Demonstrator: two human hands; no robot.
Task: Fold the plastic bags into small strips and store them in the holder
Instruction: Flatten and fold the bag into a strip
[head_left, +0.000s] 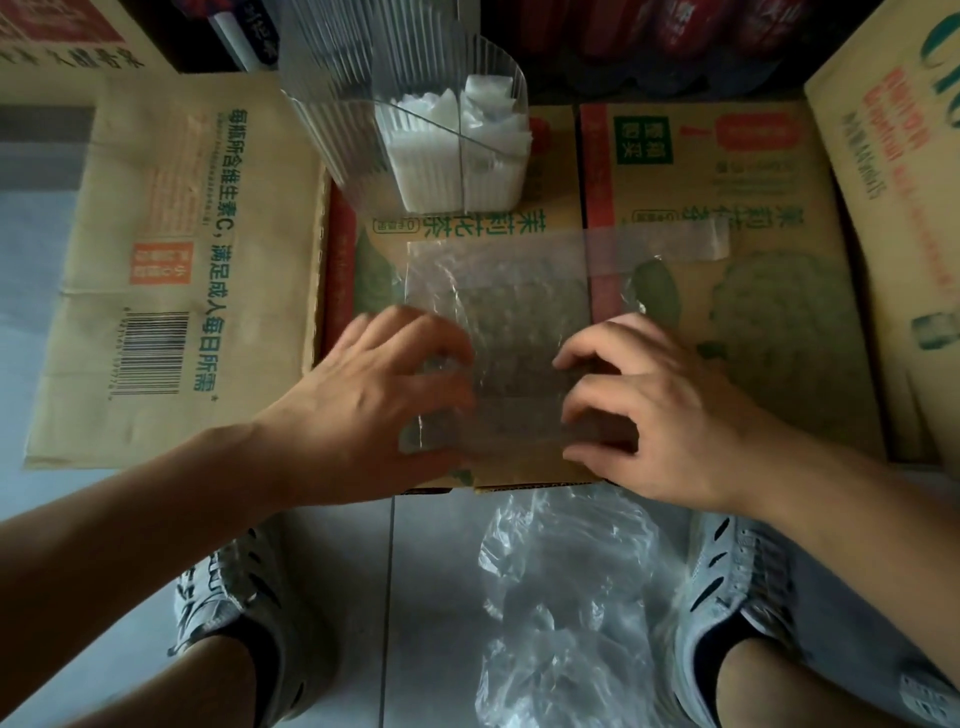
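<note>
Mostly see-through, the plastic bag (498, 291) is hard to trace. It lies flat on the cardboard box (753, 364) at centre, near edge under both hands. Left hand (374, 395) is motion-blurred, fingers bent over the bag's left edge; can't tell if it grips or just presses. Right hand (649, 410) curls on the near right edge, thumb & fingertips pinching a fold. Holder (332, 104) stands at the far end w/ white folded strips (441, 156) inside, its top cut off. Loose bags (561, 597) lie on the floor btwn the shoes (228, 597). Bare box shows to the right.
</note>
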